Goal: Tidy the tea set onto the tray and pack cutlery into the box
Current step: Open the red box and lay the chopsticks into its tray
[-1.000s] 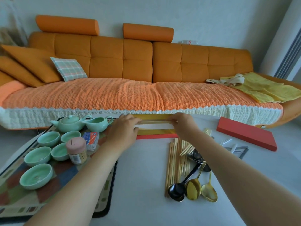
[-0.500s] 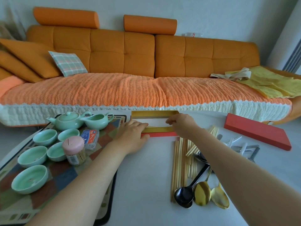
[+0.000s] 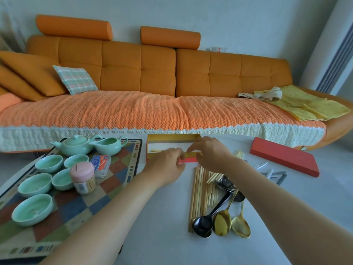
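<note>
Tray (image 3: 122, 166) on the tabletop's (image 3: 152, 238) left holds teapot (image 3: 76, 144), pitcher (image 3: 109, 145) and five cups (image 3: 35, 184). Box (image 3: 172, 137), far centre, long axis left-right, holds one chopstick (image 3: 157, 150) lying lengthwise. Left hand (image 3: 165, 166): fingers straight against near wall. Right hand (image 3: 211, 154): fingers curled there, grip unclear.

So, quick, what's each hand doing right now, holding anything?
Left hand: fingers bent at the box's near wall, blurred; grip cannot be told.
Right hand: fingertips on that wall; cannot be told either.
</note>
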`<state>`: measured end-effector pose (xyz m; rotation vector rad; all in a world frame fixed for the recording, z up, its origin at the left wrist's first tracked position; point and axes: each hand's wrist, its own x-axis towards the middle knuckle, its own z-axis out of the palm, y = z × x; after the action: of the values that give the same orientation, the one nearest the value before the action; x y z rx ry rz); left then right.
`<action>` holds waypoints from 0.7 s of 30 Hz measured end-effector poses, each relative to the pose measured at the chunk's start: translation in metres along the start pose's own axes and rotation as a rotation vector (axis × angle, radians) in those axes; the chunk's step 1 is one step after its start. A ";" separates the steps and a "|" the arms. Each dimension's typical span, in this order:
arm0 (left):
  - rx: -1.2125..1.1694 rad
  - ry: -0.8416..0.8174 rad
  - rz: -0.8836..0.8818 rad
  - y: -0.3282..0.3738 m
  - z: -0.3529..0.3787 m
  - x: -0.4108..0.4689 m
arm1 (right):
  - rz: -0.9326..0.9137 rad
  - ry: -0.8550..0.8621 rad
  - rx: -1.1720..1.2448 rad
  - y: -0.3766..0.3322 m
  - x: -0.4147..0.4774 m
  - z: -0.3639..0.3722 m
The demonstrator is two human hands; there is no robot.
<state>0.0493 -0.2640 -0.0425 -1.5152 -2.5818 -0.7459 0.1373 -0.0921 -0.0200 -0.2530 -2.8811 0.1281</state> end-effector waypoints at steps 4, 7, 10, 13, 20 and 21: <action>0.001 -0.284 -0.055 0.018 0.008 -0.011 | -0.005 -0.240 -0.027 -0.011 -0.020 -0.006; 0.036 -0.319 -0.033 0.025 0.010 -0.017 | -0.024 -0.391 -0.101 -0.013 -0.031 -0.003; 0.103 -0.337 0.002 0.025 0.008 -0.018 | -0.049 -0.386 -0.143 -0.013 -0.033 -0.001; 0.089 -0.365 -0.014 0.020 0.003 -0.017 | -0.125 -0.333 -0.228 -0.014 -0.030 0.004; 0.094 -0.385 -0.089 0.000 -0.015 -0.022 | -0.165 -0.235 -0.205 -0.022 -0.023 0.011; 0.096 -0.373 -0.094 -0.003 -0.017 -0.022 | -0.162 -0.223 -0.195 -0.023 -0.022 0.013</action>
<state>0.0555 -0.2905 -0.0351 -1.6492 -2.9193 -0.3637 0.1513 -0.1199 -0.0351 -0.0402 -3.1235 -0.1648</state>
